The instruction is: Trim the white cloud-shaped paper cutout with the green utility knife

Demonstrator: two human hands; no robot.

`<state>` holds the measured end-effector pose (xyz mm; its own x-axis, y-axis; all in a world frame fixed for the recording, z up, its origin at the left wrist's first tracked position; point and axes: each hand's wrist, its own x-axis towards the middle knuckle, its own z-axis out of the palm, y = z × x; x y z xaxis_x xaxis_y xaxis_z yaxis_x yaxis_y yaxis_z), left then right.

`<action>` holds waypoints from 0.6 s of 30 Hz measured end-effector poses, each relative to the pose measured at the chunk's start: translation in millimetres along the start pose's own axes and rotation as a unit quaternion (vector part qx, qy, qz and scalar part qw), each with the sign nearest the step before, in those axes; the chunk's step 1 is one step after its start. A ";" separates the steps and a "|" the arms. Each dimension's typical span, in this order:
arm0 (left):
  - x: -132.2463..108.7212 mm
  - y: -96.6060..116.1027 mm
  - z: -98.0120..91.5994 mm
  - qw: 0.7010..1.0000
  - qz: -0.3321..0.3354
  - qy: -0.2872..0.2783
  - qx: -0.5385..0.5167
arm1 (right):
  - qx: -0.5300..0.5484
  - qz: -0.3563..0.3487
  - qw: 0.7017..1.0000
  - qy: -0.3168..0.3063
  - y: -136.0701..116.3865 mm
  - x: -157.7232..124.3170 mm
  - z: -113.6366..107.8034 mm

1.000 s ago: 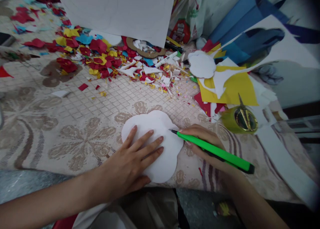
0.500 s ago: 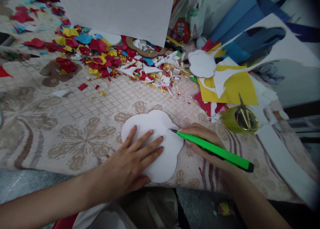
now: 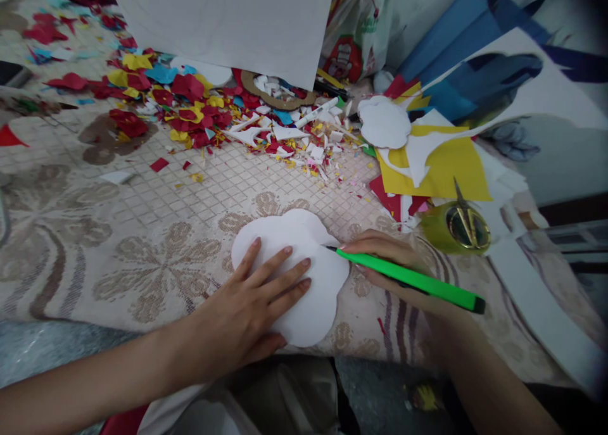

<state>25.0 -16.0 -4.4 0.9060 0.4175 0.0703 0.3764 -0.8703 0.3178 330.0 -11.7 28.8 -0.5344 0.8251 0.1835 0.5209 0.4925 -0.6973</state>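
The left hand (image 3: 247, 308) is laid flat on a white cloud-shaped cutout (image 3: 304, 258), with the fingers spread apart and pressed on its near left part. The cutout is placed on the patterned tablecloth (image 3: 156, 226), at the near middle of the table. The right hand (image 3: 394, 267) is closed around a green pen (image 3: 411, 281), which is gripped between the fingertips close to its dark tip. The tip is put on the right edge of the cutout, and the body of the pen is pointed away to the right, over the wrist.

Just beyond the right hand, a yellow-green roll (image 3: 453, 229) is seen, with a pair of scissors (image 3: 465, 216) stood inside it. Behind the roll, a yellow sheet (image 3: 451, 169) is spread, and white paper offcuts are laid over it. A second white cloud shape (image 3: 382, 123) is found at the far edge of this sheet.

Farther to the left, many small scraps of red, yellow, blue and white paper (image 3: 190, 109) are scattered on the cloth. Among them a brown cardboard ring (image 3: 273, 96) is partly seen. A large white sheet (image 3: 237, 17) is held up over the far part of the table, and blue paper (image 3: 456, 36) is leaned at the far right.
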 end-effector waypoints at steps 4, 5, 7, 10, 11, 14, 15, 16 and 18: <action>0.5 -0.1 1.4 1.000 0.002 0.002 -0.001 | 0.010 -0.007 1.000 -0.012 3.8 2.6 -4.8; 0.4 0.0 1.7 1.000 0.002 0.003 -0.001 | 0.012 -0.007 1.000 -0.012 4.4 3.0 -5.5; 0.2 0.5 1.8 1.000 0.004 0.005 -0.001 | 0.016 -0.002 1.000 -0.012 5.0 3.4 -6.3; 0.0 1.3 1.0 1.000 0.003 0.003 -0.002 | 0.017 0.006 1.000 -0.013 4.5 3.4 -6.4; -0.1 1.4 0.6 1.000 0.002 0.001 -0.003 | 0.016 0.008 1.000 -0.014 4.1 3.4 -6.4; -0.2 1.2 0.1 1.000 -0.002 -0.004 -0.008 | 0.013 0.014 1.000 -0.014 3.0 2.9 -6.2; -0.4 0.9 0.1 1.000 -0.004 -0.006 -0.012 | 0.014 0.019 1.000 -0.012 3.0 2.2 -6.0; -0.6 0.5 0.3 1.000 -0.006 -0.006 -0.017 | 0.017 0.025 0.999 -0.009 3.1 1.3 -5.8; -1.1 -0.2 0.8 1.000 -0.008 -0.005 -0.026 | 0.031 0.043 0.999 0.008 4.0 -1.1 -5.0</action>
<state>24.1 -16.5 -5.3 0.9018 0.4287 0.0547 0.3809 -0.8482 0.3680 336.0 -9.2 29.3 -0.4783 0.8684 0.1308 0.5223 0.4011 -0.7526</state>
